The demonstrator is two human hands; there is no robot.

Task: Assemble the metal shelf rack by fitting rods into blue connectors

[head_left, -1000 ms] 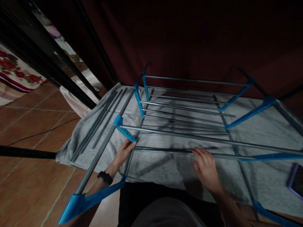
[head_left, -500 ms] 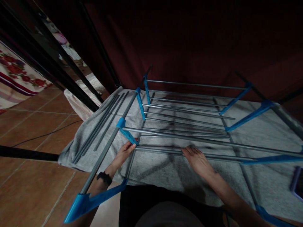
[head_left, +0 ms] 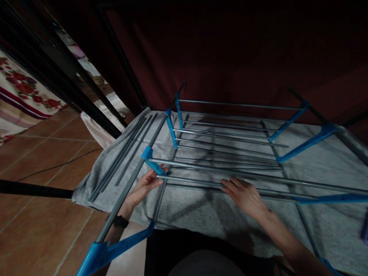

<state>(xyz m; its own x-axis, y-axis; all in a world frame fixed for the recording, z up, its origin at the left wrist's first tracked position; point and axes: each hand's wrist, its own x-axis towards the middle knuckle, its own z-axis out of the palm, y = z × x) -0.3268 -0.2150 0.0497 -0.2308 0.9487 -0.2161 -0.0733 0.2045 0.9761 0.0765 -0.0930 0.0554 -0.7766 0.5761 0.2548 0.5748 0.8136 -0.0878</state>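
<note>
A rack of grey metal tubes with blue plastic brackets stands in front of me. My right hand [head_left: 241,194] is closed around a loose thin rod [head_left: 189,181] near its middle. The rod's left end lies at the lower tip of a blue bracket [head_left: 155,165], just above a second crossbar [head_left: 198,188]. My left hand [head_left: 144,188] is at that bracket, thumb and fingers apart around the rod's end; some fingertips are hidden behind the bracket. A thicker crossbar [head_left: 230,168] runs from the bracket's top to the right.
Several loose rods [head_left: 123,159] lie on the grey blanket [head_left: 195,214] at the left. More crossbars join blue brackets [head_left: 293,122] farther back. A dark red curtain [head_left: 230,57] hangs behind. Black poles [head_left: 37,188] stand by the tiled floor [head_left: 37,226].
The rod in my right hand has shifted left and lifted off the crossbar below, its end now past the bracket tip. My left hand has drawn back slightly and loosened from the bracket.
</note>
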